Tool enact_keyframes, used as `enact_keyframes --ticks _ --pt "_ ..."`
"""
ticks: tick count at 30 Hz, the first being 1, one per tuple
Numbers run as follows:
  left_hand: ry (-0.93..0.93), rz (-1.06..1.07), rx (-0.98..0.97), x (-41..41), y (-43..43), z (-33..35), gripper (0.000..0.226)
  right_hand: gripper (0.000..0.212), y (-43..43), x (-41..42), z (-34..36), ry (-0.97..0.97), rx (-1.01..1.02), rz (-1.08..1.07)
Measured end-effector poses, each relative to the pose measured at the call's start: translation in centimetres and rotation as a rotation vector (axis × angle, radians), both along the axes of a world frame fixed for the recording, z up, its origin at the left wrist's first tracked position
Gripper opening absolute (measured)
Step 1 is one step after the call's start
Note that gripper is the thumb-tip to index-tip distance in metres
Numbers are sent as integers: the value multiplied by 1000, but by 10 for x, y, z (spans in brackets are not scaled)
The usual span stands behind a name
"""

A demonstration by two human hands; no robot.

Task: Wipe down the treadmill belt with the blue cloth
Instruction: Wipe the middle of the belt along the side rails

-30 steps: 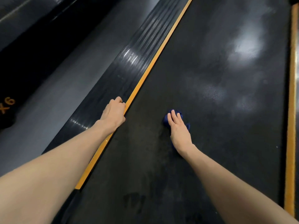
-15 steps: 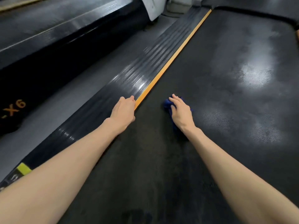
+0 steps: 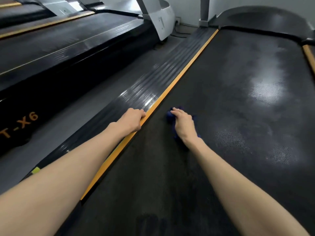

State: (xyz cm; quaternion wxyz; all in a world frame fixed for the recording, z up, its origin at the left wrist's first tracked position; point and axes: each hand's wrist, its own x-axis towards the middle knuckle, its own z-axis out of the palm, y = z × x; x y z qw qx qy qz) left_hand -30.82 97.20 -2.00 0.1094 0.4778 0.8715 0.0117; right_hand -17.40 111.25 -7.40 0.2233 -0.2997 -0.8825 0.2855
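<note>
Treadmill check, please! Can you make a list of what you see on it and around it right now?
Surface: belt is dark, with pale shiny patches on the far right side.
Job's things: blue cloth lies bunched on the belt near the orange stripe.
Clutter: nothing seen.
Grip: right hand presses on the cloth; left hand rests on the side rail.
Cables: a dark cable runs along the floor by the wall.
Surroundings: second treadmill on the left.
</note>
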Motion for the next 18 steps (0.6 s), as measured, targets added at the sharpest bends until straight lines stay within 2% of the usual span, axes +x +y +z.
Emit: enact_keyframes --ticks 4,6,8,11,13,15,18 --pt "50 52 19 2 6 -4 49 47 -51 25 -8 -57 163 556" --pt "50 76 19 3 7 -1 49 48 -32 33 -8 -133 245 689" --pt "29 87 35 4 7 1 47 45 -3 24 -5 -131 237 580" --pt "-15 106 88 6 7 -4 41 39 25 4 -4 -13 -1 108" --pt "-15 110 104 7 9 -4 39 40 12 -4 0 -9 -15 -16" --pt "15 119 103 10 12 -3 40 44 -20 2 4 -36 50 152" --pt "50 133 79 10 12 -3 43 46 -60 28 0 -77 160 563"
